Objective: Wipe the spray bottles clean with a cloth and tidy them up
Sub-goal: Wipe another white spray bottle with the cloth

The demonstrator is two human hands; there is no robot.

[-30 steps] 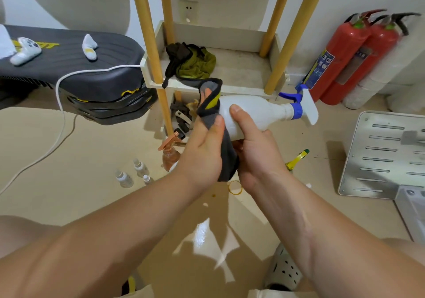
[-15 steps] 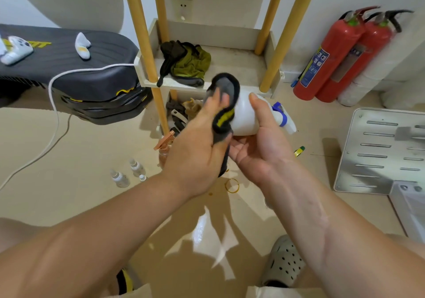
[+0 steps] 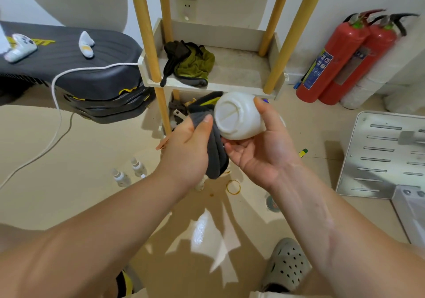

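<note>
From the head view, a glossy beige floor (image 3: 69, 159) runs to a white wall, with a yellow-posted shelf (image 3: 239, 72) at 12 o'clock and two red fire extinguishers (image 3: 331, 63) at 2 o'clock. The right hand (image 3: 259, 155) grasps the white spray bottle (image 3: 236, 118), which sits at 11 o'clock of its palm with its base towards the camera. At the bottle's 9 o'clock, the left hand (image 3: 186, 157) clutches a dark grey cloth (image 3: 216, 157) that touches its side.

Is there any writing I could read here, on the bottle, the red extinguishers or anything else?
Nothing reads clearly.
Red fire extinguisher label: print too small to read.
Black pad: yellow lettering, blurred and partly hidden.
White spray bottle: no text shows.
Grey cloth: yellow mark, no letters legible.
</note>
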